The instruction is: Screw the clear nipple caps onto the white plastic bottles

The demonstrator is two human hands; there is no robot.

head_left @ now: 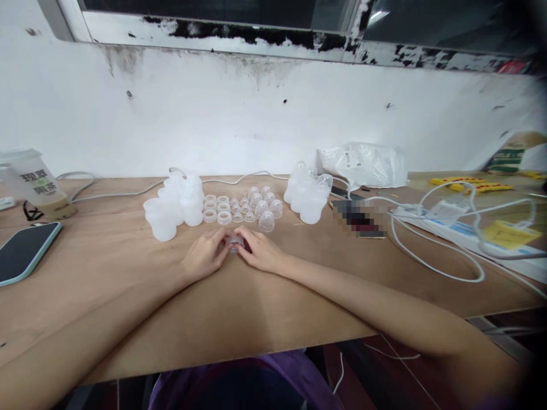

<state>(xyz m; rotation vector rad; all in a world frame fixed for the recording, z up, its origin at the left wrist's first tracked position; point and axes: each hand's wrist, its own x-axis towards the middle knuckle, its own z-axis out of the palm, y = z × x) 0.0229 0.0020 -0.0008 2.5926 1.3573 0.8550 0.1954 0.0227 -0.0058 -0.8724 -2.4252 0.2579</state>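
Observation:
My left hand (205,255) and my right hand (264,252) meet at the middle of the table, fingers closed around a small clear bottle ring (234,244). My fingertips partly cover it, and whether a nipple sits inside is unclear. Just beyond my hands stand translucent screw rings (209,216), small clear nipples (237,217) and domed clear caps (266,221), grouped in short rows. Frosted white bottles (163,221) are clustered behind my left hand. On the far right of the rows is another group of frosted bottles (311,208), some with domed tops.
A drink cup (45,191) and a phone (28,253) are at the left. To the right lie a pixelated flat object (359,219), a plastic bag (370,165), and a power strip (465,233) with looping white cables. The wooden table's (239,319) front edge is near my body.

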